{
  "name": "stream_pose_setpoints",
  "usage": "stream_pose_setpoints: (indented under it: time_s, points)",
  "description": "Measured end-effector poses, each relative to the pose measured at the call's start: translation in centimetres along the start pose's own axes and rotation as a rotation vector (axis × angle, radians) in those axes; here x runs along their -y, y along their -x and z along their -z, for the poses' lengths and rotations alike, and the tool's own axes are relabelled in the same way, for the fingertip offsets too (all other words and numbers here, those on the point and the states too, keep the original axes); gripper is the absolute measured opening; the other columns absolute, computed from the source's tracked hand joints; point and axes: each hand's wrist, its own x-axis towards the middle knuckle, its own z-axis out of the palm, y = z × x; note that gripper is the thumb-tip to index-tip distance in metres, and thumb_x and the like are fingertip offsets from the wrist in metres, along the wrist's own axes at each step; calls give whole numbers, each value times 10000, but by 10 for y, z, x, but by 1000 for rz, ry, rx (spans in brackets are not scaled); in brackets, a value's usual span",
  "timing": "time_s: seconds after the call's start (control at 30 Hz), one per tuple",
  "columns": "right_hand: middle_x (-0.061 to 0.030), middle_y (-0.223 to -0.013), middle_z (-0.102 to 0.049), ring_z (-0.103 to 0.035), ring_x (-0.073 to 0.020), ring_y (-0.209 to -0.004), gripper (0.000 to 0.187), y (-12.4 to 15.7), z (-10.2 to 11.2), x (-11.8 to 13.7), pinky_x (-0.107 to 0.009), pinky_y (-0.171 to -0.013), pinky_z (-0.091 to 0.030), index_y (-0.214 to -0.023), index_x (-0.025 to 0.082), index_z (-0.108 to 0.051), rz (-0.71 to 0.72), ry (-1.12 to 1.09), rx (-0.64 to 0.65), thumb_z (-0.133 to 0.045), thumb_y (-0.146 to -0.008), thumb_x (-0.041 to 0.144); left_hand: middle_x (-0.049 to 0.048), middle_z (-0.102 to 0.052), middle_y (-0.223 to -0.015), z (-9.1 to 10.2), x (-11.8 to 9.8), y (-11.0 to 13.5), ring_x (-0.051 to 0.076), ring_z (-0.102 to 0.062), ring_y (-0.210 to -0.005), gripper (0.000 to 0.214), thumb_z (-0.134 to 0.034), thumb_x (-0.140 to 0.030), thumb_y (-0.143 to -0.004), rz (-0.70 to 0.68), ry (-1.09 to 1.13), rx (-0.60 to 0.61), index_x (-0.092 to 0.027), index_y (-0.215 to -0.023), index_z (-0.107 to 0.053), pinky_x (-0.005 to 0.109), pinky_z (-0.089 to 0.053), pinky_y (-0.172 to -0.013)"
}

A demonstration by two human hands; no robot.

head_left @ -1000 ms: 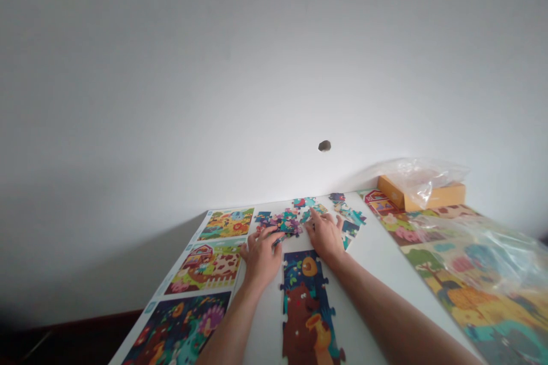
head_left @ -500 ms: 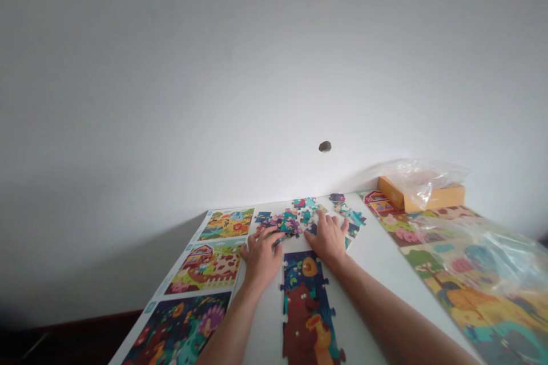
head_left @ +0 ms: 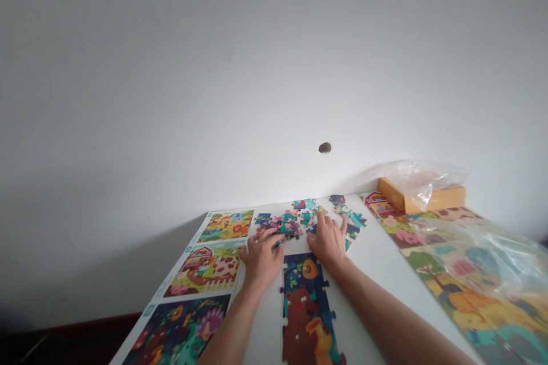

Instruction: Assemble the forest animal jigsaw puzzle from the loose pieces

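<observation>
White tabletop (head_left: 377, 262) seen from above, w/ a pale wall behind. L hand (head_left: 260, 259), lower center, has fingers curled over the edge of a heap of loose jigsaw pcs (head_left: 286, 225); can't tell if it's gripping one. R hand (head_left: 327, 242), just right of it, is open, fingers spread, tips on or beside scattered pcs, nothing held. The pcs lie upper center, btwn and just above both hands. Below the hands, assembled bear puzzle (head_left: 306, 308) w/ honey pot, running off bottom edge. Left side: 3 picture sheets (head_left: 203, 268) in a column, one a red barn scene. Right side: big printed sheet (head_left: 471, 291) partly under clear plastic. Upper right: orange box (head_left: 422, 197) under a plastic bag (head_left: 428, 177)
</observation>
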Motion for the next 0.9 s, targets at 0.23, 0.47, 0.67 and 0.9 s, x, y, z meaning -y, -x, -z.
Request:
stream_pose_setpoints:
  time_s: [0.23, 0.47, 0.67, 0.9]
  points:
    - [-123, -1158, -586, -564, -289, -1093, 565, -5, -6, -2, -573, -1113, -123, -1321, 213, -449, 78, -199, -72, -610, -784, 275, 21, -668, -1219, -3, 2, 0, 329, -519, -1132, 264, -583, -279, -847, -58, 70, -97, -351, -1059, -723, 593, -363, -974]
    - [-129, -1251, -501, -463, -261, -1196, 569, 1, 9, 7, -458, -1065, -336, -1337, 202, -432, 531, -488, -143, -628, -804, 236, 100, -709, -1004, -9, 5, -5, 236, -632, -972, 339, -490, -373, -927, -192, 368, -199, -214, -1159, -680, 406, -497, -906]
    - [-124, -1293, -492, -447, -276, -1192, 646, 4, 14, 8, -468, -1040, -344, -1379, 216, -412, 658, -483, -67, -683, -799, 306, 70, -703, -1068, -9, 9, -7, 206, -652, -998, 276, -485, -337, -933, -225, 528, -168, -220, -1088, -682, 341, -522, -899]
    - [-95, -1164, -598, -511, -271, -1060, 651, 2, 12, 5, -499, -1029, -303, -1385, 223, -429, 638, -379, -57, -693, -805, 354, 64, -711, -1028, -12, 11, -7, 205, -663, -949, 257, -491, -369, -930, -141, 576, -196, -213, -1027, -671, 320, -526, -842]
